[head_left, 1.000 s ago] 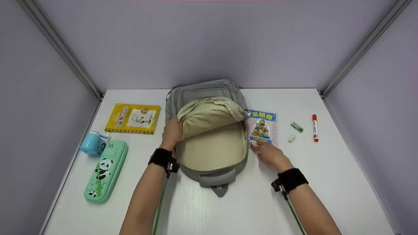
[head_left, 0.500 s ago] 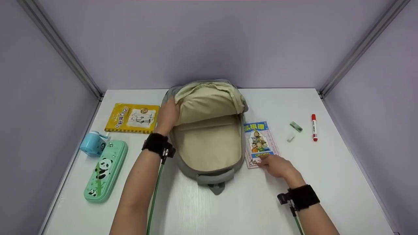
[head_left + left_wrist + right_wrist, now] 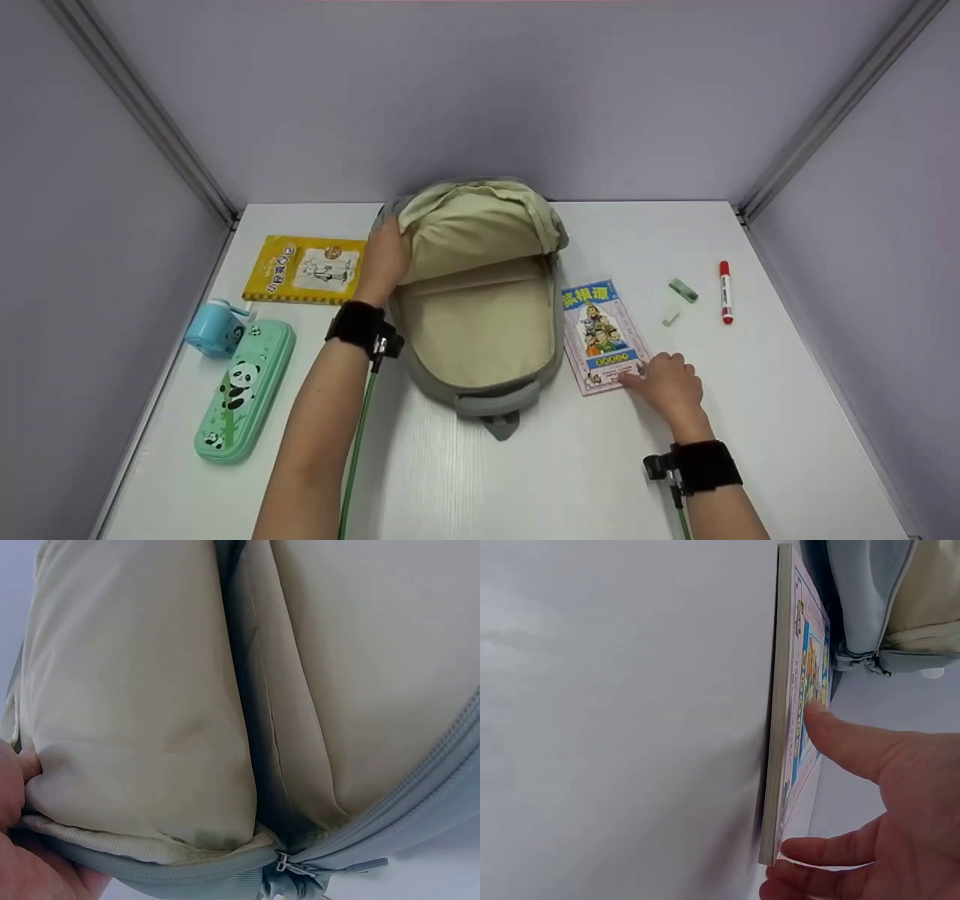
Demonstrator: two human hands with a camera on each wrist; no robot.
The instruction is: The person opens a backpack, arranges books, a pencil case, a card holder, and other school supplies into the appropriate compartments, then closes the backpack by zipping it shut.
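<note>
A grey backpack (image 3: 551, 330) lies unzipped mid-table, its cream lining showing. My left hand (image 3: 386, 259) grips the left edge of its raised front flap (image 3: 480, 229); in the left wrist view the thumb presses into the lining (image 3: 142, 705) with fingers under the zipper edge. To the backpack's right lies a pink and blue comic book (image 3: 600, 337), flat and slightly turned. My right hand (image 3: 667, 386) is at the book's lower right corner. In the right wrist view the thumb (image 3: 840, 739) reaches over the cover and the fingertips sit right at the book's side edge.
On the left are a yellow book (image 3: 304, 270), a blue pencil sharpener (image 3: 214, 330) and a green panda pencil case (image 3: 246, 390). To the right lie a small green object (image 3: 683, 290), a small pale piece (image 3: 670, 319) and a red marker (image 3: 725, 292). Walls enclose the table.
My left hand has lifted the flap up and back, opening the backpack wider. The comic book has slid toward me out from beside the backpack, and my right hand has shifted to its lower right corner.
</note>
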